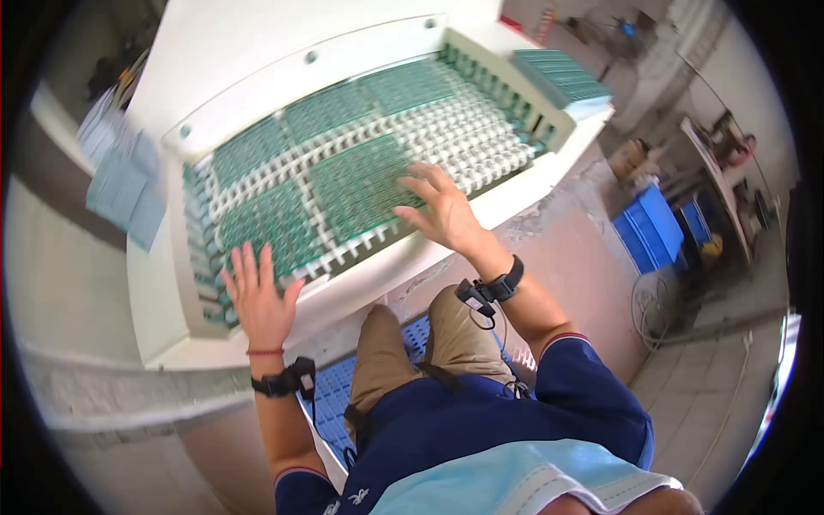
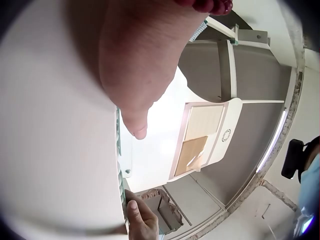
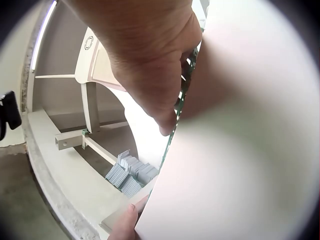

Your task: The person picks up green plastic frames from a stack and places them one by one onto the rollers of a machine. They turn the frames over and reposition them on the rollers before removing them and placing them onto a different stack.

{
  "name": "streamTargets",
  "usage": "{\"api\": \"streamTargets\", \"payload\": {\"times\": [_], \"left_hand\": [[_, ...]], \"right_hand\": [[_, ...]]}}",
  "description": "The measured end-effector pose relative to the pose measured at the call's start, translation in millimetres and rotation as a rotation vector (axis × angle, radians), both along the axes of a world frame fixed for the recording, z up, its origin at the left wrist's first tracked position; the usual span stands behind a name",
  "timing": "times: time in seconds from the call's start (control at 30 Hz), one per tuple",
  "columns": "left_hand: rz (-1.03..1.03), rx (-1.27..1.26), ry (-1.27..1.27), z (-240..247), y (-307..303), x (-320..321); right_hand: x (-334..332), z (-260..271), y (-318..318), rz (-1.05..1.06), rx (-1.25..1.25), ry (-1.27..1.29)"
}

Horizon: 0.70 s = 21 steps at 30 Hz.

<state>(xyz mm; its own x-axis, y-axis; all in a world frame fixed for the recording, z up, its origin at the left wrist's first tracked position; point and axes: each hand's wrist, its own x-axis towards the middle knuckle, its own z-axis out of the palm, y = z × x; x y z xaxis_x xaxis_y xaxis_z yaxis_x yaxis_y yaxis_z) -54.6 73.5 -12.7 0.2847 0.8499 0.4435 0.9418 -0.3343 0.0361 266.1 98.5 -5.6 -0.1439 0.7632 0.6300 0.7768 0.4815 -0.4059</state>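
Observation:
Green panels lie in rows on the white rollers of a white machine. My left hand, fingers spread, is at the near edge of the front left panel. The right hand has bent, spread fingers at the right edge of the front middle panel; contact there is unclear. The left wrist view shows the left hand close up and the right hand beyond. In the right wrist view, the right hand is beside a green edge, its fingertips partly hidden, with the left hand below.
A stack of green panels sits on the machine's right end. Grey-blue sheets are at its left side. The white front rim runs between the panels and the person's knees. A blue crate stands on the floor at right.

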Motion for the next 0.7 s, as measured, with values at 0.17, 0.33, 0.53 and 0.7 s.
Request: {"api": "streamTargets", "payload": {"times": [0.17, 0.33, 0.53, 0.7], "left_hand": [[0.026, -0.014, -0.003, 0.8, -1.4, 0.6], [0.035, 0.028, -0.053, -5.4, 0.5, -0.3], [0.054, 0.039, -0.057, -7.2, 2.3, 1.7], [0.057, 0.044, -0.074, -11.4, 3.7, -1.5]], "right_hand": [[80.8, 23.6, -5.3, -0.295, 0.144, 0.144], [209.9, 54.1, -6.7, -0.688, 0.254, 0.178], [340.4, 72.3, 13.4, -1.062, 0.017, 0.161], [359.5, 95.5, 39.5, -0.964, -0.347, 0.391]]}}
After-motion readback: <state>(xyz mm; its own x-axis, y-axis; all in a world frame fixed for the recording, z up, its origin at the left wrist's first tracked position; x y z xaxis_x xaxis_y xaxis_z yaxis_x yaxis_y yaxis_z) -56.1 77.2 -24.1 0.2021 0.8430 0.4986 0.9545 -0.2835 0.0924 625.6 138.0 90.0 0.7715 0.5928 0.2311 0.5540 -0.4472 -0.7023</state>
